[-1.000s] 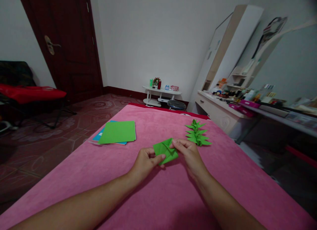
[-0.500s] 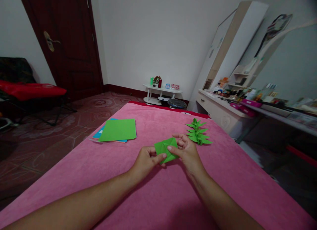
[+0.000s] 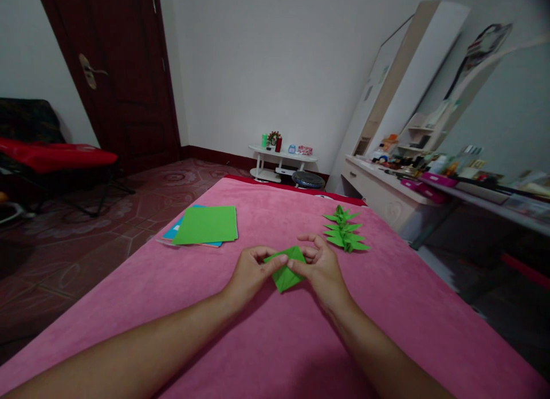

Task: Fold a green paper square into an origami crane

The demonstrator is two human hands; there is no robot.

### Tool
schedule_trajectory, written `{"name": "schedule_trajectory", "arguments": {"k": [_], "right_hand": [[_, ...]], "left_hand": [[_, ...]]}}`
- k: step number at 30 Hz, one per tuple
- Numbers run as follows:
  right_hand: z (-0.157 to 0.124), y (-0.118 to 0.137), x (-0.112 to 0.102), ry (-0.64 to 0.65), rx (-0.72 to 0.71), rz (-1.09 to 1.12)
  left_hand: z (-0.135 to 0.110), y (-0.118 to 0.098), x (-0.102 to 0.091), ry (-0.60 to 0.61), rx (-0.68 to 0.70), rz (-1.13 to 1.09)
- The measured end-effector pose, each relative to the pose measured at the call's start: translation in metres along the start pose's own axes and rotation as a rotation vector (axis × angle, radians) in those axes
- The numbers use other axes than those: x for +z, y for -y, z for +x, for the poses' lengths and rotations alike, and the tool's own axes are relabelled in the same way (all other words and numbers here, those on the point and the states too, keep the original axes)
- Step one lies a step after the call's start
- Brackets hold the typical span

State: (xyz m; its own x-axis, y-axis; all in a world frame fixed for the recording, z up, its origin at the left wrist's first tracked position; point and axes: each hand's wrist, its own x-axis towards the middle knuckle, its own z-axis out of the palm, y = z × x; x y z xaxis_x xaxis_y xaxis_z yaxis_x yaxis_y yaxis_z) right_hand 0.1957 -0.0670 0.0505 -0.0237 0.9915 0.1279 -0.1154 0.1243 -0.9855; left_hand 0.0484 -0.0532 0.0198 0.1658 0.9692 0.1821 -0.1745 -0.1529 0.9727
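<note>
Between my two hands is a small square of folded green paper (image 3: pixel 287 279), turned with one corner toward me and creases across its face. My left hand (image 3: pixel 253 273) pinches its left side, thumb on top near the middle. My right hand (image 3: pixel 321 267) grips the right side, its thumb tip almost meeting the left one and its index finger lifted off. The fingers under the paper are partly hidden. Beyond my right hand, several folded green paper pieces with pointed tips (image 3: pixel 346 230) lie in a row on the pink cover (image 3: pixel 206 324).
A stack of square paper sheets (image 3: pixel 206 224), green on top with blue beneath, lies at the left on the cover. Past the far edge stands a low white table (image 3: pixel 283 154) with small items. A cluttered dressing table (image 3: pixel 387 184) is on the right, a red-covered chair (image 3: pixel 55 155) on the left.
The folded green paper has turned in my hands, so a corner now points toward me. Both thumbs have come closer together near its middle, and my right index finger has lifted.
</note>
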Motion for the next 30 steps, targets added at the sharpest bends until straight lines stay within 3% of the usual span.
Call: {"name": "schedule_trajectory", "arguments": {"k": [16,24,30], "right_hand": [[0.004,-0.005,-0.005,-0.004,0.055,0.033],[0.009,-0.012,-0.012,0.021,0.161,0.028],[0.008,-0.015,-0.012,-0.050,0.058,-0.030]], "left_hand": [[-0.002,-0.002,0.001,-0.067,-0.018,0.000],[0.004,-0.005,-0.005,-0.103,0.006,-0.006],[0.005,-0.003,-0.007,-0.089,-0.015,-0.008]]}}
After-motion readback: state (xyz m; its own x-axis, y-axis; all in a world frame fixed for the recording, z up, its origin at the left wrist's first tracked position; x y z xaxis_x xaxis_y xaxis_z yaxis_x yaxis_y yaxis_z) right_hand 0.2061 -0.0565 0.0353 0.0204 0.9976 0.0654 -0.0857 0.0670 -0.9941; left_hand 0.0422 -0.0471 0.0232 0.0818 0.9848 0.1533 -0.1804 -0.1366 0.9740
